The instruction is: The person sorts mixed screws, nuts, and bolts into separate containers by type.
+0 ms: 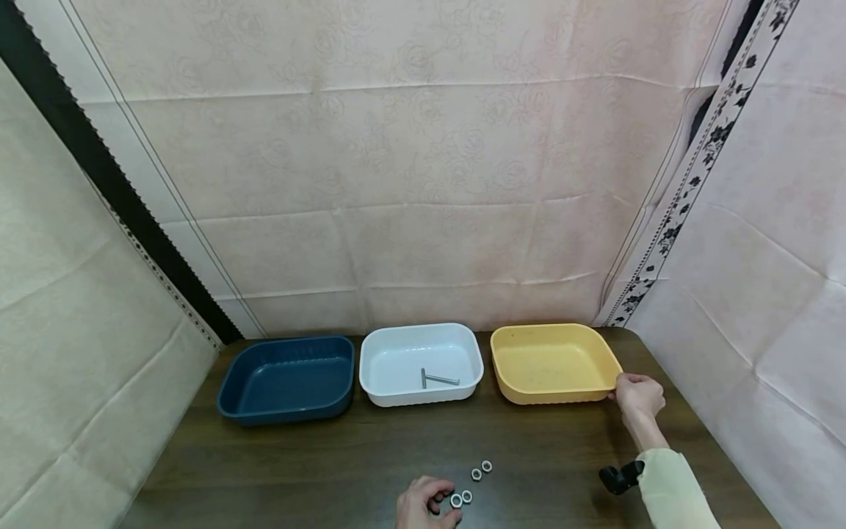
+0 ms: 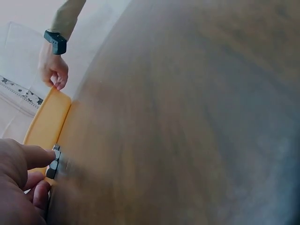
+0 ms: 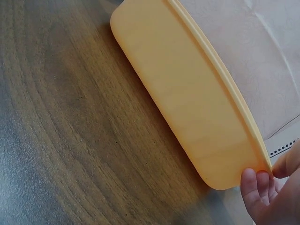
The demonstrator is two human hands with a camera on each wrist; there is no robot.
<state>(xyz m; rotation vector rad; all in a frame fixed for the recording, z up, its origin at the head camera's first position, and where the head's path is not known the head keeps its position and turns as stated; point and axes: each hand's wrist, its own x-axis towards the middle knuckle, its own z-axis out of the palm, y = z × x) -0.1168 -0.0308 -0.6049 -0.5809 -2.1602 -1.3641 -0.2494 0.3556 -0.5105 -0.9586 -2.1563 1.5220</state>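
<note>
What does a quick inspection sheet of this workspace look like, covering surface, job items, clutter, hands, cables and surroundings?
Surface: dark brown wood-grain table.
Job's things: four small nuts loose near the front; yellow tray at right; white tray in the middle, holding metal screws; blue tray at left.
Clutter: nothing seen.
Grippers: right hand pinches the yellow tray's rim; left hand is at the nuts, grip unclear.
Cables: nothing seen.
Surroundings: pale patterned cloth behind and on both sides.
</note>
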